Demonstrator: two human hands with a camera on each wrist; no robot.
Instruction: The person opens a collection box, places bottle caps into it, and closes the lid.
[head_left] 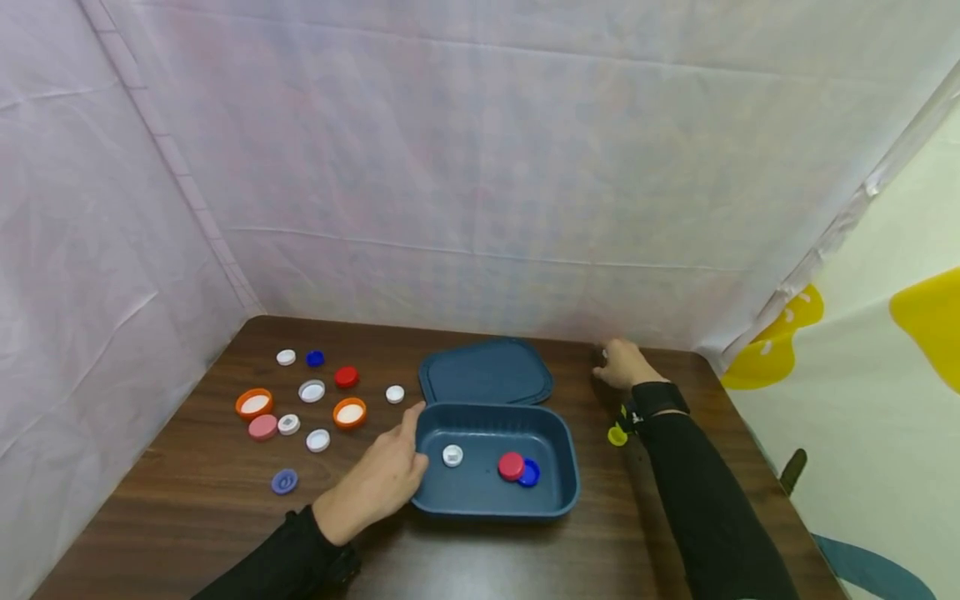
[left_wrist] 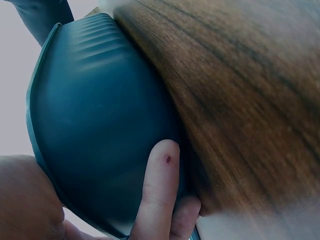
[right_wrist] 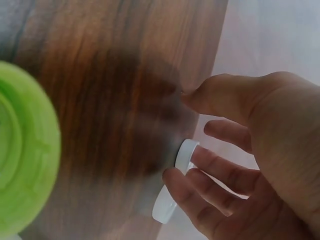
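**Caps go into the blue box, three in and many left**

Caps lie scattered over the wooden table (head_left: pixel 210 492) while a person works with both hands well apart. The left hand (head_left: pixel 378 483) grips the near left corner of the open blue box (head_left: pixel 558 500), fingers wrapped on its outer wall. The right hand (head_left: pixel 622 364) reaches to the table's far edge, where its curled fingertips (right_wrist: pixel 200 187) close on a white cap (right_wrist: pixel 175 187) lying flat there; the cap appears not yet lifted. Inside the box, just right of the left hand, sit a white cap, a red cap (head_left: pixel 511 466) and a blue cap (head_left: pixel 530 473), the last two touching. The work looks barely begun: about a dozen caps, orange, pink, red, white and blue, remain beyond the left hand's far side, and a yellow-green cap (head_left: pixel 617 436) lies beside the right forearm. The box's lid (head_left: pixel 487 372) rests flat behind it. The white cap is small, round and shallow
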